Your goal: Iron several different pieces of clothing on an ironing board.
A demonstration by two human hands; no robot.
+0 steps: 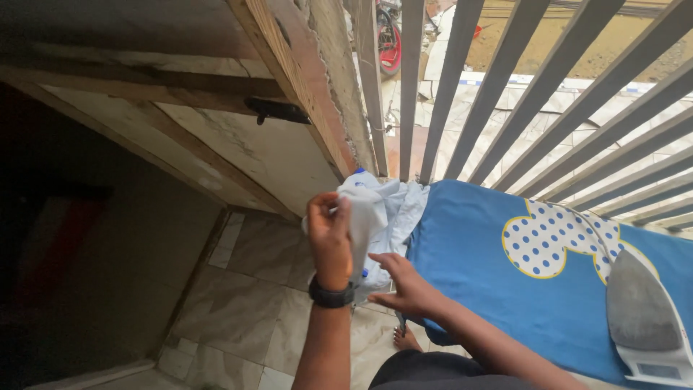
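I saw the blue ironing board (476, 238) at the right, with a grey iron (642, 310) lying near its right end. A white cloth (382, 209) hung off its left end. My left hand (330, 235) pinched it; my right hand (406, 283) rested flat below, fingers together.

A single view looks down from the person's head, steeply and close over the forearms. It faces a railing (505, 94) ahead, with the tiled floor (245, 310) at lower left, the blue padded surface (476, 245) at right, and the street far below between the bars.
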